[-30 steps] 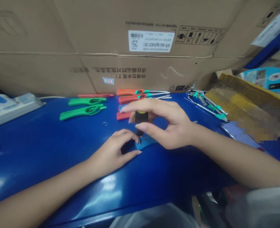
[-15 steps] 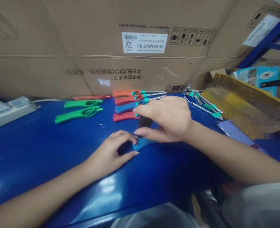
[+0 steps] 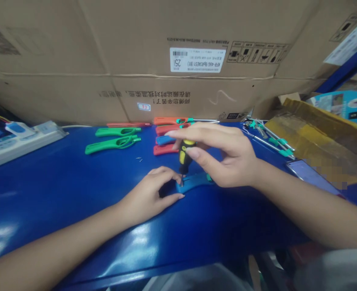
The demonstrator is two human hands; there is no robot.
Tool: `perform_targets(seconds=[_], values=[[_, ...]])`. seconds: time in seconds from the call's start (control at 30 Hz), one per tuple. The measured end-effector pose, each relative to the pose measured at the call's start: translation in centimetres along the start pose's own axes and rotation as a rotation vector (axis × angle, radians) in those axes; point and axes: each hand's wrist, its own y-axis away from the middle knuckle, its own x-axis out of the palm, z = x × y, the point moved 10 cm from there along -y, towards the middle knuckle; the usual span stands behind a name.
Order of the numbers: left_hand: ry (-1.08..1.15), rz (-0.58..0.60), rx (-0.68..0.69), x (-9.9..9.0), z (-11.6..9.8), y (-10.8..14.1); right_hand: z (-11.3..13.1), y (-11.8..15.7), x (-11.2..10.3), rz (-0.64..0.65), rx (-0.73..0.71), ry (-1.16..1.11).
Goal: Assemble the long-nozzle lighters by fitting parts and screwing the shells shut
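Observation:
My right hand [image 3: 229, 155] grips a screwdriver [image 3: 183, 157] with a black and yellow handle, held upright with the tip down. Its tip meets the end of a blue lighter handle [image 3: 196, 183] lying on the table. Around that same end, the fingers and thumb of my left hand [image 3: 149, 196] are closed, steadying it. Part of the blue lighter is hidden beneath my right hand. A few tiny screws [image 3: 139, 159] lie a little beyond my left hand.
Behind my right hand lie assembled lighters, including an orange lighter [image 3: 169, 121]. Green handle shells [image 3: 108, 144] are at left, by a white power strip [image 3: 29, 141]. Metal lighter tubes [image 3: 266, 141], a phone [image 3: 311, 176] and a taped carton [image 3: 314, 137] occupy the right. A large cardboard box [image 3: 129, 52] stands behind.
My right fingers have loosened and shifted on the screwdriver, exposing its yellow-marked handle. The whole view has shifted slightly. My left hand stays on the blue lighter handle.

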Motion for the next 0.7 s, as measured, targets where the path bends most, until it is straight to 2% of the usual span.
perform_targets(seconds=[0.17,0.3,0.47,0.63,0.7], values=[[0.0,-0.01,0.015,0.0,-0.1,0.1,1.3,0.4,-0.5,-0.054,-0.129,0.173],[-0.003,0.002,0.01,0.1,-0.1,0.0,0.0,0.2,1.1,0.112,-0.004,-0.043],[0.004,-0.007,0.018,0.0,-0.2,0.0,0.6,0.1,0.0,0.007,-0.085,0.171],[-0.008,-0.004,0.014,0.0,-0.1,0.0,-0.4,0.0,1.2,0.14,0.037,-0.061],[-0.002,-0.005,0.022,0.0,-0.1,0.0,0.0,-0.1,0.8,0.106,-0.002,-0.014]])
